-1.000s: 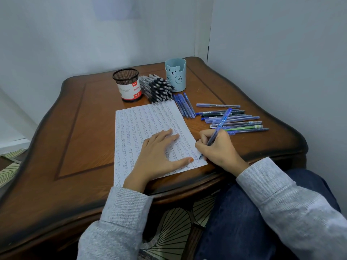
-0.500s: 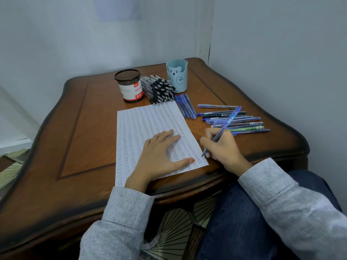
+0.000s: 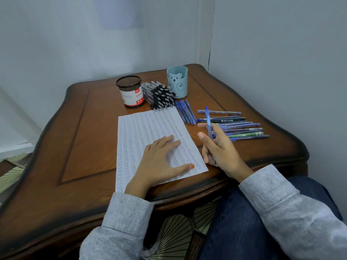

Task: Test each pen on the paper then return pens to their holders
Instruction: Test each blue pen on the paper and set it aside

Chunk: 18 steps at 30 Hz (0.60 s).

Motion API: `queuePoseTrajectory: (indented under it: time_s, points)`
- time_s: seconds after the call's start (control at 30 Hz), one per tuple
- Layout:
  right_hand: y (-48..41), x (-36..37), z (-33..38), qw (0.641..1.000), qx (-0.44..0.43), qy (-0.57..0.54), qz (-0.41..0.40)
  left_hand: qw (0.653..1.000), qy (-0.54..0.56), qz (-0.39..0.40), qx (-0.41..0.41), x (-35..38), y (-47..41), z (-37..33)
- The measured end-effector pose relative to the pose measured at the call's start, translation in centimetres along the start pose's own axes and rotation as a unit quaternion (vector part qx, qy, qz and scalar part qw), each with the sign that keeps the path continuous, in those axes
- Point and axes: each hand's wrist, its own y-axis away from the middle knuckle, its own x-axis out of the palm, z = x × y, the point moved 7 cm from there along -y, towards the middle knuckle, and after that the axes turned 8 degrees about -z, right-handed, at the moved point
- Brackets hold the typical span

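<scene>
Right grip (image 3: 219, 147): clamped on a blue pen (image 3: 207, 117). The lower fingers are curled round the barrel, while the thumb and first finger stretch out to the left of it.
Blue pen: it stands nearly upright in the grip, one end high above the fingers and the other end coming out below the palm. It is just beside the right edge of the paper (image 3: 146, 128) and does not touch it.
Left grip (image 3: 161, 160): fingers straight and apart, pressed flat on the lower right part of the paper, holding nothing.
Paper: one sheet covered with rows of small writing, lying on the desk (image 3: 75, 147) near the front edge.
Mesh holder (image 3: 131, 91): a black mesh cup with a red and white label, upright behind the paper. I cannot tell what is in it.
Bear cup (image 3: 177, 81): a light blue holder with a bear face, upright at the far corner. Its inside is not clear to me.
Black-grip pens (image 3: 159, 94): a pile lying on the desk between the two holders.
Blue pens (image 3: 185, 112): a short row just beside the far right corner of the paper.
Mixed pens (image 3: 240, 126): a group lying on the desk behind the right grip.
</scene>
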Motion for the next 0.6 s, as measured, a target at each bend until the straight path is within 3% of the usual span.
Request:
queuePoseTrajectory:
  time_s: [0.17,0.37,0.47,0.6]
  points:
    - [0.3,0.4,0.4,0.999,-0.010,0.043,0.005,1.000,0.010,-0.009,-0.001,0.0,0.0,0.1]
    - [-1.1,0.2,-0.5,0.997,0.075,-0.022,0.025,0.999,0.028,-0.015,-0.003,-0.2,0.0,0.2]
    - [-2.7,-0.4,0.1,0.996,0.039,0.074,0.028,0.999,0.039,-0.028,-0.014,-0.2,-0.1,0.4]
    - [-6.1,-1.2,1.2,0.978,-0.016,0.208,-0.031,0.998,0.034,-0.048,-0.009,-0.3,-0.2,0.8]
